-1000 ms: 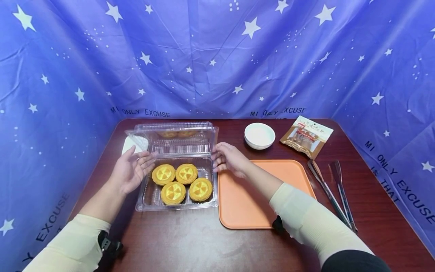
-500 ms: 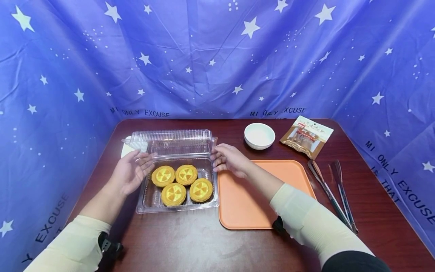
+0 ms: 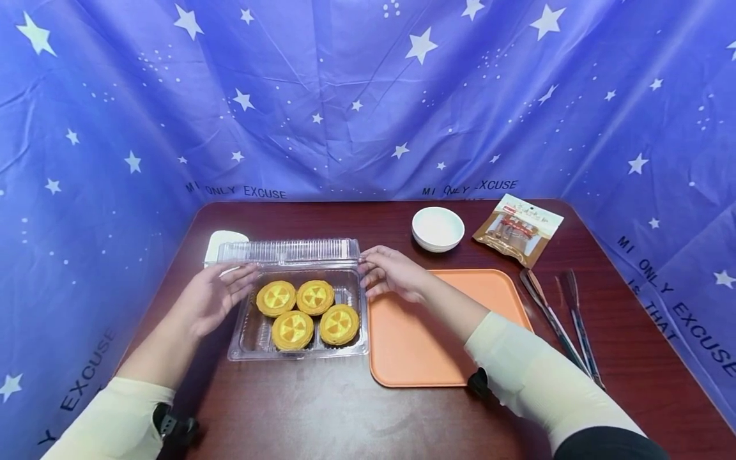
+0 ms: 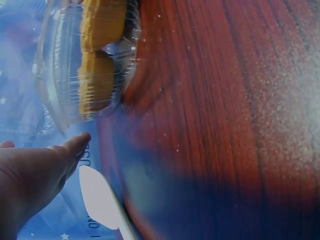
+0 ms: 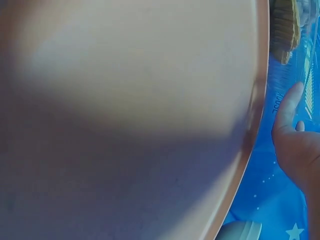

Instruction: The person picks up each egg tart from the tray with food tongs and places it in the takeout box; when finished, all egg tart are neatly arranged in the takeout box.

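Observation:
A clear plastic clamshell box (image 3: 266, 350) holds several round egg tarts (image 3: 292, 330) with yellow tops. Its ribbed lid (image 3: 287, 251) stands tilted at the back of the box, its long edge near both hands. My left hand (image 3: 215, 297) is at the lid's left corner with fingers extended; whether they touch it is unclear. At the lid's right corner is my right hand (image 3: 397, 276), fingers loosely bent and near the lid's edge. In the right wrist view, one finger (image 5: 288, 107) points straight toward the box. Each hand shows no object in its grasp.
An orange tray (image 3: 448, 338) lies against the box's right side. Behind it stand a white bowl (image 3: 438, 230) and a brown-and-white packet (image 3: 517, 230). Two long utensils (image 3: 554, 319) lie to the right. A white object (image 3: 225, 243) sits behind the lid's left end.
The lid's long edge has swung down in the view, toward the tarts. My hands have shifted only slightly, staying near its corners. The box and tarts have barely moved.

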Demonstrator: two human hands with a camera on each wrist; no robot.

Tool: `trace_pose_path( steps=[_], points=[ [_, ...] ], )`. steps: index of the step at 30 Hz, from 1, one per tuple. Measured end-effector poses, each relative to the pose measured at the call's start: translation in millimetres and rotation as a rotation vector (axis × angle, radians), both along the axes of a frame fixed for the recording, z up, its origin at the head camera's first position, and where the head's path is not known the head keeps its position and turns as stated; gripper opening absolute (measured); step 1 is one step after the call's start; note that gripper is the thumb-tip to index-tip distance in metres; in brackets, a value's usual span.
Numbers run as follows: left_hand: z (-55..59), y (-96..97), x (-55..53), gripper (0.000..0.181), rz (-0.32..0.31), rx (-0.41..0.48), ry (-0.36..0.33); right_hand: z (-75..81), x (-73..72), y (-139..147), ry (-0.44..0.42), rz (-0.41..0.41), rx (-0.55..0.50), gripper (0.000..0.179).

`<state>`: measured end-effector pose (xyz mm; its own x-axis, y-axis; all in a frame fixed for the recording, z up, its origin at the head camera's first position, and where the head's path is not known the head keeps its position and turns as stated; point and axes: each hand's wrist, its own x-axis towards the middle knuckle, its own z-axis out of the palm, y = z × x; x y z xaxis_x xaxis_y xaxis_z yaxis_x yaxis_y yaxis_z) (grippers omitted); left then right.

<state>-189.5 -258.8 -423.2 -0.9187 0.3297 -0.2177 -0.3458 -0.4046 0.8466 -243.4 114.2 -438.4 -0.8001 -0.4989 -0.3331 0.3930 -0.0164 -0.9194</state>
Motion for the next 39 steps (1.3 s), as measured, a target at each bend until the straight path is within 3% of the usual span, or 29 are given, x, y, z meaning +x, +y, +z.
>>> trace_pose_path(
  steps=[4, 7, 11, 16, 21, 32, 39],
  points=[
    [2.6, -3.2, 5.5, 0.028, -0.023, 0.007, 0.036, 0.6, 1.6, 0.7, 0.011, -0.002, 0.006, 0.022],
    [3.6, -4.9, 10.4, 0.029, -0.053, -0.036, 0.057, -0.1, 2.7, 1.0, 0.016, -0.016, 0.014, 0.026],
    [3.5, -7.7, 18.1, 0.033, -0.112, -0.197, 0.098, -1.7, 3.9, 1.6, 0.018, -0.035, 0.015, 0.031],
    [2.4, -9.1, 25.8, 0.055, -0.207, -0.420, 0.126, -3.7, 5.8, 4.1, 0.042, -0.040, 0.017, 0.034],
    [0.5, -11.7, 34.9, 0.067, -0.287, -0.548, 0.139, -5.7, 10.8, 5.3, 0.044, -0.013, 0.028, 0.038],
    [-7.0, -19.1, 46.3, 0.060, -0.340, -0.587, 0.140, -4.6, 37.3, 13.8, 0.006, 0.121, 0.086, 0.055],
    [-9.0, -27.9, 53.6, 0.053, -0.458, -0.476, 0.184, -4.7, 57.9, 16.6, -0.003, 0.219, 0.070, 0.052]
  ],
)
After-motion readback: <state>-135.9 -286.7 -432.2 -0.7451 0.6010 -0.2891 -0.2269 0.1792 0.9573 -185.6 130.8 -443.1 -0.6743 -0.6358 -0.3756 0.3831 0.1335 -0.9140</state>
